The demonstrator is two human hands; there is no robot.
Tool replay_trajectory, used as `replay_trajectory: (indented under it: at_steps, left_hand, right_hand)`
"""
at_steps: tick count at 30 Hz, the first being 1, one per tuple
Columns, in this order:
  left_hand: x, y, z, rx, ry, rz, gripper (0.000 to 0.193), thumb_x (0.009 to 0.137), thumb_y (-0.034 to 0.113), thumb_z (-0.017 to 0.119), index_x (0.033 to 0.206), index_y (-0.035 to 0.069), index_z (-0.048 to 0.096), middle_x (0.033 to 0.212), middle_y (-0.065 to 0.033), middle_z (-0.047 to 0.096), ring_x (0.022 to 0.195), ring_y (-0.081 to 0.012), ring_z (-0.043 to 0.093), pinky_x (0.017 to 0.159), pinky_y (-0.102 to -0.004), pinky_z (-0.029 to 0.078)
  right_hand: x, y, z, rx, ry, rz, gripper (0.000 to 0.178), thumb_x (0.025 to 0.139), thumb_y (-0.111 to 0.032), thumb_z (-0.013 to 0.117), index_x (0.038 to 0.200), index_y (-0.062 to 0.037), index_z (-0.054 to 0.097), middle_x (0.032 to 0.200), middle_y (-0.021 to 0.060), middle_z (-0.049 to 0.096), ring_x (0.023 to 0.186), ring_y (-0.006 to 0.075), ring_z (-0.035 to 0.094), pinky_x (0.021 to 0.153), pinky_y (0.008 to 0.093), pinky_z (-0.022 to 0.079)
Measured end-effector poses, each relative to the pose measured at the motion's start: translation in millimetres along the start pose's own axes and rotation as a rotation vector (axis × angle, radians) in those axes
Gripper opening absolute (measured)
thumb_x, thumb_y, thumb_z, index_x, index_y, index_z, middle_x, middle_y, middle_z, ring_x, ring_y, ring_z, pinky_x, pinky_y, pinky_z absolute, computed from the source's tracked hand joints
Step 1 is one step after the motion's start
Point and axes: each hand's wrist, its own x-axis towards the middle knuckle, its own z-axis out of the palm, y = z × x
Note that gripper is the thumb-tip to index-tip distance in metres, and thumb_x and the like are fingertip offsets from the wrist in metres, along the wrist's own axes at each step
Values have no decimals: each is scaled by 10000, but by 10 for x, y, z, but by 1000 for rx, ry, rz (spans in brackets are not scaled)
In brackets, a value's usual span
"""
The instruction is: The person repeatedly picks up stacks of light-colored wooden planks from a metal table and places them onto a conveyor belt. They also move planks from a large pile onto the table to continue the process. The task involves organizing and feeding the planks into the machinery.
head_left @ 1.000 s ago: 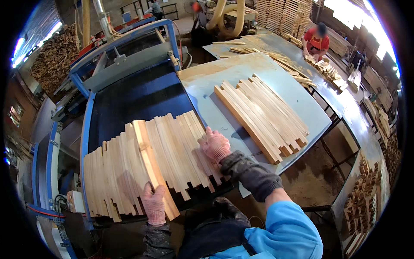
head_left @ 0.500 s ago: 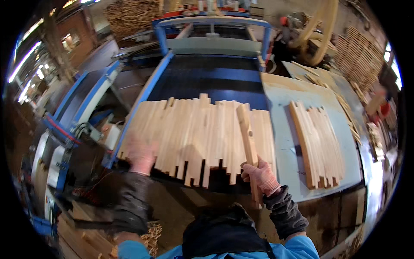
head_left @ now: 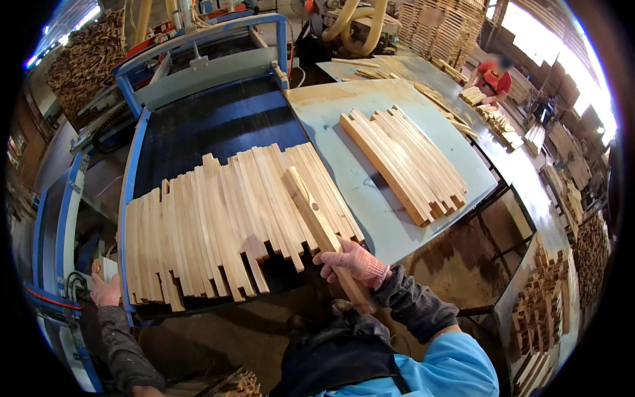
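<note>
My right hand (head_left: 357, 263), in a pinkish work glove, is wrapped round the near part of a wooden strip (head_left: 316, 218) with a dark knot. That strip slants up over the right part of a row of pale wooden strips (head_left: 218, 228) on a dark conveyor belt (head_left: 218, 126). My left hand (head_left: 106, 291), gloved too, is at a small pale box (head_left: 106, 268) beside the belt's blue left rail. Its fingers, only partly visible, reach up against the box, and no strip is in them.
Right of the belt, a pale blue-grey board (head_left: 317, 116) bears a stack of strips (head_left: 405, 165). A blue machine frame (head_left: 198, 56) spans the belt's far end. At the far right, a person in red (head_left: 493, 81) handles wood at a long table (head_left: 522, 178). Stacked wood pieces (head_left: 542, 304) stand at the right.
The view has swung to the right. My left hand has moved left from beside the row of strips to the pale box. My right hand still grips the knotted strip.
</note>
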Motion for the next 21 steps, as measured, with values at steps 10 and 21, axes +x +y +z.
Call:
replay_trajectory:
  at_steps: [10, 21]
  left_hand:
    - [-917, 822, 210, -949, 201, 530, 529, 1026, 179, 656, 1506, -25, 570, 1486, -206, 599, 1374, -335, 564, 1198, -415, 406]
    - [-5599, 2892, 639, -765, -1602, 1002, 415, 1007, 137, 733, 1394, 4, 661, 1242, -85, 750, 1141, -178, 687, 1038, -315, 537]
  right_hand:
    - [-268, 435, -247, 374, -67, -69, 609, 1014, -266, 756, 1497, -33, 466, 1255, 192, 685, 912, 228, 732, 770, 367, 651]
    - [-1423, 850, -934, 239, 335, -232, 769, 995, -103, 747, 1674, -124, 386, 1197, 52, 654, 918, 130, 660, 816, 293, 592]
